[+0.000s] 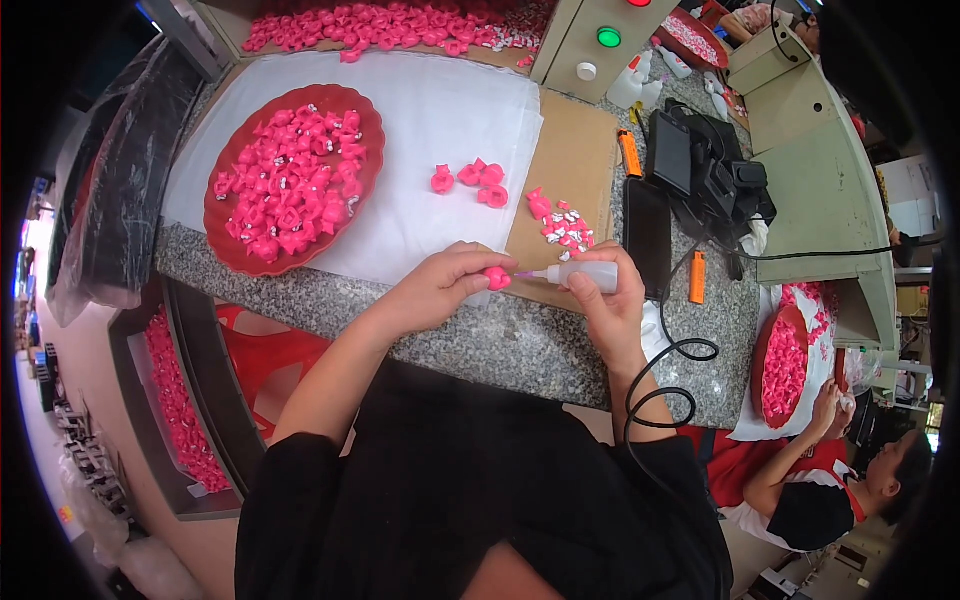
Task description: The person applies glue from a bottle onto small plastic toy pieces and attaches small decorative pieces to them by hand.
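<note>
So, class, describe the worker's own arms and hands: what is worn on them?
The left hand and right hand are gloveless; no watch or bracelet shows. Forearms are bare below loose, plain black fabric sleeves without visible markings. A thin, black, looped cable passes across the right forearm.

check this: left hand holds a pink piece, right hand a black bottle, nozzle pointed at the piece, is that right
The bottle in the right hand is whitish, not black, as the head view shows; the left hand does hold a pink piece, with the nozzle pointed at it.
</note>
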Demonstrator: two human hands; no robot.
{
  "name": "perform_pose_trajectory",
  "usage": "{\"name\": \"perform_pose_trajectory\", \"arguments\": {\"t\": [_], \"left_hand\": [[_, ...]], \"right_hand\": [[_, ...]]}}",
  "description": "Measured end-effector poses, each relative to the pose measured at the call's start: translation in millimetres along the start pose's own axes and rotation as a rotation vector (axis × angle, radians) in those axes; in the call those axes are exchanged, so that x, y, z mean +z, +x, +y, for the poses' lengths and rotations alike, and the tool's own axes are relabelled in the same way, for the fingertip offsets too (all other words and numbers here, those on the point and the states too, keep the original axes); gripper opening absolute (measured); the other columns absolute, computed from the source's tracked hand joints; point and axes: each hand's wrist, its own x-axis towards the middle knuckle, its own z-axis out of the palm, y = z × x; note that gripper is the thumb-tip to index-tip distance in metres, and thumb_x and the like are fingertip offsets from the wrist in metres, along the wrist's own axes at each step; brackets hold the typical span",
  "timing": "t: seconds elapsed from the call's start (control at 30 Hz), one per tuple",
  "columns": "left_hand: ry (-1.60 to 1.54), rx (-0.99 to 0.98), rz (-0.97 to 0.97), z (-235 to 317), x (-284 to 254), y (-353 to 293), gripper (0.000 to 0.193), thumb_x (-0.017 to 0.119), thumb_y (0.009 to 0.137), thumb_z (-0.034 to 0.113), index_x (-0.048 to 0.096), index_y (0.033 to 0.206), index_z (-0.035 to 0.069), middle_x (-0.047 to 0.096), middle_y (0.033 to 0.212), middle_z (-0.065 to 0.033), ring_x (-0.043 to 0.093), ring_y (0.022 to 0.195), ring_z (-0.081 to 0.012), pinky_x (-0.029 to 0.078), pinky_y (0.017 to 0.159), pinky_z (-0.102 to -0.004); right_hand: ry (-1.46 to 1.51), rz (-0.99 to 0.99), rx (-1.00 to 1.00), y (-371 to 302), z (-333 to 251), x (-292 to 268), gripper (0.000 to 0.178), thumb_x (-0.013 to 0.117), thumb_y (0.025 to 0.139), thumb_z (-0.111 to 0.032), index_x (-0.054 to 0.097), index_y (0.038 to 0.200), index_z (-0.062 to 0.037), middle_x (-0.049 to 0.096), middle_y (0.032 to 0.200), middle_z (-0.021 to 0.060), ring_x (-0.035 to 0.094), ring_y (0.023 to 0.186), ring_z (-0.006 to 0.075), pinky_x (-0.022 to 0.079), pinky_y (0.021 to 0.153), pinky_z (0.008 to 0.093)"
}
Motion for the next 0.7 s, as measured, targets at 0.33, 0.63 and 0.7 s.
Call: {"name": "perform_pose_trajectory", "arguments": {"t": [0.33, 0.63, 0.7], "left_hand": [[-0.013, -0.033, 0.004, 1.7, 0.8, -1.8, 0.027, 0.046, 0.085, 0.007, 0.052, 0.111, 0.003, 0.052, 0.098, -0.0067, 0.047, 0.096, -0.0165, 0.036, 0.085, -0.0264], [0.003, -0.027, -0.020, 0.1, -1.0, -1.1, 0.027, 0.046, 0.085, 0.007, 0.053, 0.111, 0.003, 0.053, 0.099, -0.0076, 0.047, 0.098, -0.0164, 0.036, 0.086, -0.0270], [-0.007, -0.020, 0.013, -2.2, 0.1, -0.9, 0.026, 0.048, 0.084, 0.007, 0.053, 0.109, 0.003, 0.054, 0.098, -0.0071, 0.048, 0.095, -0.0162, 0.037, 0.084, -0.0270]], "right_hand": [[0.018, -0.007, 0.010, -3.3, 2.7, 0.5, 0.019, 0.061, 0.077, -0.008, 0.050, 0.090, 0.0006, 0.049, 0.085, 0.0062, 0.055, 0.071, 0.0128, 0.045, 0.063, 0.0234], [0.045, 0.010, 0.009, -0.9, 0.3, 2.1, 0.019, 0.061, 0.077, -0.007, 0.049, 0.089, 0.0016, 0.049, 0.084, 0.0061, 0.055, 0.071, 0.0127, 0.045, 0.063, 0.0231], [0.106, 0.028, 0.047, -3.1, -1.6, 2.3, 0.019, 0.060, 0.077, -0.006, 0.049, 0.090, 0.0009, 0.051, 0.085, 0.0066, 0.056, 0.072, 0.0135, 0.046, 0.064, 0.0239]]}}
